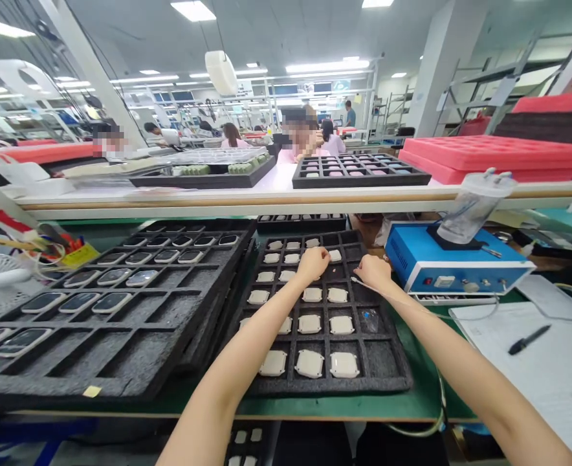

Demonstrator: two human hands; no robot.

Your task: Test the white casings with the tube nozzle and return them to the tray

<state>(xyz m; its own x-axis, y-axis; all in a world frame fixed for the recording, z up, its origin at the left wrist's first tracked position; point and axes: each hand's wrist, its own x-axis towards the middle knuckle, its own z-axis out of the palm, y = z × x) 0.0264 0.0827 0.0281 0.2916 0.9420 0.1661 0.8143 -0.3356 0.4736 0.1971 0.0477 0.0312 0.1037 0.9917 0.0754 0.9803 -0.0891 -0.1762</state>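
Observation:
A black foam tray [334, 387] in front of me holds rows of whitish, square-cornered pieces [344, 364] in its compartments. My left hand [314, 264] is over the tray's upper middle, fingers closed together beside one white piece [335, 255]. Whether anything is between its fingertips is hidden. At the tray's upper right edge, my right hand [373, 270] is closed. A thin white hose [358, 281] shows under its fingers and trails along the right forearm.
Left, stacked black trays [169, 317] hold dark-faced, watch-like pieces. A blue box [455, 259] carrying a clear cup [475, 204] stands right, near papers and a pen [528, 340]. A shelf [218, 206] crosses ahead, bearing trays and red foam [499, 155]. People sit beyond.

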